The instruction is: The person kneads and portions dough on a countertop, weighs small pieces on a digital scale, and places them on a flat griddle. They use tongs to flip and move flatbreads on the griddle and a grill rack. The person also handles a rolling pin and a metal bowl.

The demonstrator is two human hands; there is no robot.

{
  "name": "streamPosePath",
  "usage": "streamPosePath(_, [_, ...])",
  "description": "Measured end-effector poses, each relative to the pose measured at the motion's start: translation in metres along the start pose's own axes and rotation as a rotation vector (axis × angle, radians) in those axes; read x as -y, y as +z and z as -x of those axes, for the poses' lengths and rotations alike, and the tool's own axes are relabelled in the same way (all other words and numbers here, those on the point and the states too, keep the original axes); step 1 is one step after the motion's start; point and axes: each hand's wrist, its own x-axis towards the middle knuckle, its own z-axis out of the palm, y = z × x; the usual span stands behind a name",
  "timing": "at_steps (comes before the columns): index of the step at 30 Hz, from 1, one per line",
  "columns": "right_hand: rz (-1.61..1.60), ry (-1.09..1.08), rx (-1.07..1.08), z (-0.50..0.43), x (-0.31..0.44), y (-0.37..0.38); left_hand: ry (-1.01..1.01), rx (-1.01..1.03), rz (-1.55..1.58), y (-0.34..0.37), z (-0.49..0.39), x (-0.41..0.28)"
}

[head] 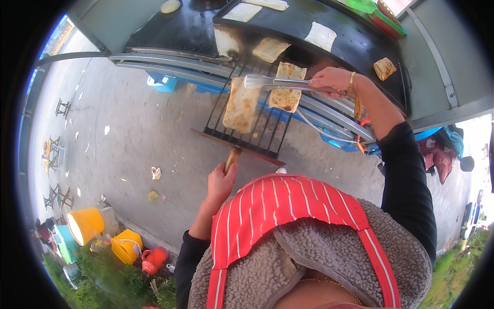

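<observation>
My left hand (222,183) grips the wooden handle of a black wire grill rack (247,141), pulled out from below the griddle. Several browned flatbreads lie on its bars: one at the left (242,106), one under the tongs (287,101), and a paler one (270,49) close to the opening. My right hand (334,82) holds metal tongs (285,82), whose tips are over the upper right part of the left flatbread; whether they pinch it I cannot tell. On the black griddle (278,21) above lie pale dough sheets (321,36) and a folded browned flatbread (385,68).
A second dark plate (177,33) with a round of dough (170,6) adjoins at the left. Green and red baskets (386,23) stand behind the griddle. A gas hose (324,131) hangs below the steel frame. Yellow buckets (87,226) stand at lower left.
</observation>
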Motion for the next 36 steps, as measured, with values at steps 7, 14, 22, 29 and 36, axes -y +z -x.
streamPosePath(7, [-0.109,0.008,0.148,-0.011,-0.013,0.02,-0.005,0.003,0.005,0.001,-0.002,-0.005])
streamPosePath(14, [-0.152,-0.04,0.224,-0.029,-0.011,0.072,0.017,0.006,0.01,0.0,-0.002,0.0])
streamPosePath(22, [-0.246,-0.044,0.161,0.016,-0.021,0.077,0.008,0.076,-0.01,0.003,-0.004,-0.006])
streamPosePath(29, [-0.322,0.078,0.081,0.033,-0.044,0.086,-0.028,0.042,0.001,-0.001,-0.004,-0.006])
streamPosePath(36, [-0.769,0.039,-0.246,0.094,-0.076,0.066,-0.018,0.046,0.03,-0.001,-0.011,-0.011])
